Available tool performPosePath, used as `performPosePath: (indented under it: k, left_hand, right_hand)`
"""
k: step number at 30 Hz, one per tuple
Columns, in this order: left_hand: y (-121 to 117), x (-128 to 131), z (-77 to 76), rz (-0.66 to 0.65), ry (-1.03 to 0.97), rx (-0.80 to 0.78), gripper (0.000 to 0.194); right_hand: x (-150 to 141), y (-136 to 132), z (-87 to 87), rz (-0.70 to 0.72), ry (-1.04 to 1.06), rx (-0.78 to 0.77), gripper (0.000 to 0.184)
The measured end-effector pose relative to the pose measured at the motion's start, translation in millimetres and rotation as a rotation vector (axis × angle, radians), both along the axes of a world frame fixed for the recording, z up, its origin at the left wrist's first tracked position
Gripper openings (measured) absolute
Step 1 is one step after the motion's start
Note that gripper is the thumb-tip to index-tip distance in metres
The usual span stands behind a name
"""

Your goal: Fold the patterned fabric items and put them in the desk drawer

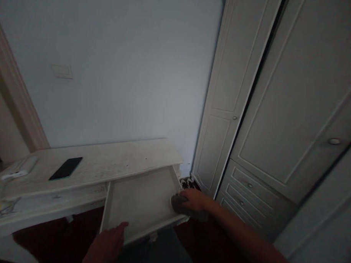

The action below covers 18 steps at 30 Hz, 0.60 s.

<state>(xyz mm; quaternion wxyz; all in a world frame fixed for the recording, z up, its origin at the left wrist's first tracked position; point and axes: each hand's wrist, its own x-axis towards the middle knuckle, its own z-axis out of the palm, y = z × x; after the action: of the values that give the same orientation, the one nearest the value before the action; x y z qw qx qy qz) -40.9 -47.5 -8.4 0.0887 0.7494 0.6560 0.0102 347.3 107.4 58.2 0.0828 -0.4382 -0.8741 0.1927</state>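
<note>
A white drawer [141,199] is pulled out from a worn white table [125,156], and its bottom is bare. At the drawer's near left corner is my left hand [106,244], closed on the edge with a finger reaching over the inside; its other fingers are hidden. My right hand [194,199] is closed around a dark grey cloth [178,204] at the drawer's right side wall. Part of the cloth hangs below the hand, outside the drawer.
A dark phone [66,168] and a white device with a cable [20,167] lie on the tabletop. Farther left, a second drawer space [6,208] holds cables and something yellow. White wardrobes [264,130] stand on the right. Shoes [189,182] are on the floor behind my right hand.
</note>
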Motion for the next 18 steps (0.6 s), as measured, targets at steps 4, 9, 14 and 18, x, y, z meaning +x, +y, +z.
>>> performPosePath:
  k: [4,9,14,18]
  left_hand:
    - [1,1,-1.0,0.012,-0.006,0.024,0.062]
    - [5,-2,-9.8,0.0,-0.056,0.048,0.062]
    - [8,-15,-33.4,0.031,-0.398,0.277,0.053]
    - [3,-35,-43.6,0.308,-0.548,0.548,0.053]
  right_hand:
    - [-28,-36,6.4,0.026,-0.153,0.086,0.04]
    - [-92,-77,-9.6,-0.033,-0.086,0.137,0.043]
    - [-180,-113,-43.0,-0.026,0.1,0.125,0.066]
    - [-232,-125,-57.3,-0.023,0.253,0.06,0.069]
